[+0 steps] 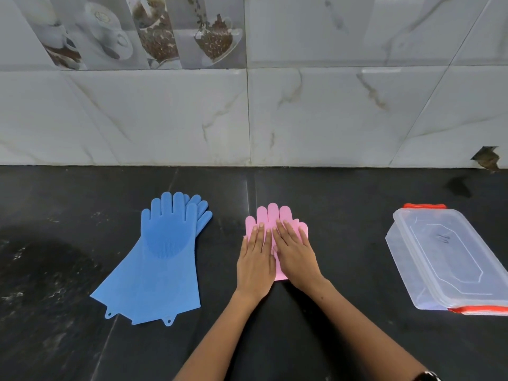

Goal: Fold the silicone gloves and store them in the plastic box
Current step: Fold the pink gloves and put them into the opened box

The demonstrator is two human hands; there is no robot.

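Observation:
Folded pink silicone gloves (pixel 272 215) lie on the black counter at the centre, fingers pointing to the wall. My left hand (pixel 255 259) and my right hand (pixel 295 251) rest flat on top of them, side by side, fingers straight and pressing down. A pair of blue silicone gloves (pixel 165 259) lies stacked and unfolded to the left, cuffs toward me. The clear plastic box (pixel 445 259) with red clips stands to the right, its lid on.
The black stone counter (pixel 343 229) runs back to a marble-tiled wall (pixel 247 119). A chipped hole in the tile (pixel 486 158) shows at the far right. A dusty patch marks the counter's left side (pixel 41 265).

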